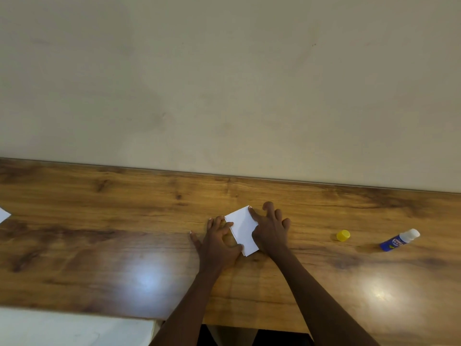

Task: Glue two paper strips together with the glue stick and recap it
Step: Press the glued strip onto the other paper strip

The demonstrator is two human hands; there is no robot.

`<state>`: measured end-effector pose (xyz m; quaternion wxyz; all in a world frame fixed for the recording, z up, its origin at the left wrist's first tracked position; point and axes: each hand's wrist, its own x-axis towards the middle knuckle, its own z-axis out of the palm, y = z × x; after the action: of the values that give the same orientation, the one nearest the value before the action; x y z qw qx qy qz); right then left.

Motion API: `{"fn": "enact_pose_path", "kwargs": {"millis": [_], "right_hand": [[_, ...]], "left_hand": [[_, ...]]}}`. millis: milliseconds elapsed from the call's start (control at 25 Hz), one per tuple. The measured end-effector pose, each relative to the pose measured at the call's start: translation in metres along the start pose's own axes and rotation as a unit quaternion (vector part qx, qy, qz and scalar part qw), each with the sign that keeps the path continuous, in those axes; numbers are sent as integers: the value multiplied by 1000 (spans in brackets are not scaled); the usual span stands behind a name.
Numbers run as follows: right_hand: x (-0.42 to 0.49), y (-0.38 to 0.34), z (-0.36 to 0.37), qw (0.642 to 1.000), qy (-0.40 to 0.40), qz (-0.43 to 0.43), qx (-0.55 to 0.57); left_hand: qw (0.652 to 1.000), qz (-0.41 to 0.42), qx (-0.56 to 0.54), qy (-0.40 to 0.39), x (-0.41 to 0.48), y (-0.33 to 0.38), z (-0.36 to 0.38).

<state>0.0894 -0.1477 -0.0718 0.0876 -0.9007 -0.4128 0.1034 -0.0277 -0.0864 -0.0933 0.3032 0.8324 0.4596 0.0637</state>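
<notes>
Just below the centre of the frame, the overlapped white paper strips (243, 228) lie flat on the glossy brown wooden table (112, 245). The left hand (217, 243), fingers spread, presses their left edge. The right hand (270, 231) presses their top corner with a straight index finger. At right, well apart from the hands, lie the small yellow round cap (343, 235) and the uncapped blue-and-white glue stick (399, 240).
</notes>
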Motion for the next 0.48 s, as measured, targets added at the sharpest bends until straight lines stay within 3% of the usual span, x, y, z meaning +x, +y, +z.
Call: {"fn": "enact_pose_path", "kwargs": {"millis": [480], "right_hand": [[-60, 36, 9, 993, 98, -42, -40]], "left_hand": [[1000, 0, 14, 4, -2, 3, -2]]}}
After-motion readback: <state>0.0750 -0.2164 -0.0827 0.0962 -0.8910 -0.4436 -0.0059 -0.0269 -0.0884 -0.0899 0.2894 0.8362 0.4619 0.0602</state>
